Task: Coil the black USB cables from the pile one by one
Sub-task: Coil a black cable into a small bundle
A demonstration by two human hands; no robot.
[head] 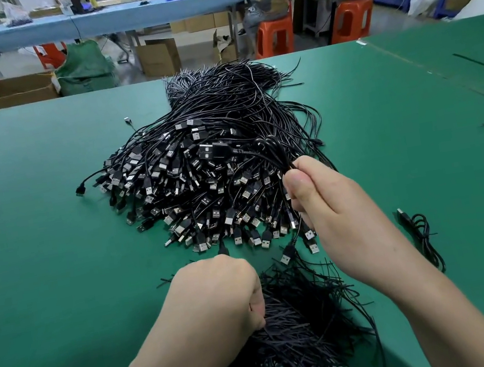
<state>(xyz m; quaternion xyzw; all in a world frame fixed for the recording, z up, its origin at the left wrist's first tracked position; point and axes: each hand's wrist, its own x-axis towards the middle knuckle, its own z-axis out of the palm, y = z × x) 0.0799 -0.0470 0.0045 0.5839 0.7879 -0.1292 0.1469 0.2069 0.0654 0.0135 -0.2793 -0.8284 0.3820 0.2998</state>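
A big pile of black USB cables (200, 170) lies in the middle of the green table (33, 216), plugs toward me. My right hand (329, 201) is raised over the pile's near right side and grips a looped black cable (276, 149), whose loops stick up past my thumb. My left hand (219, 291) is curled at the edge of a heap of short black tie strips (304, 325) close to me, its fingertips in the strips; whether it pinches one is hidden. One coiled cable (422, 231) lies on the table to the right.
Loose black strands (482, 66) lie at the table's far right. Beyond the far edge stand cardboard boxes (7, 92), a green sack (82, 65), orange stools (274, 35) and a blue-covered bench where other people sit.
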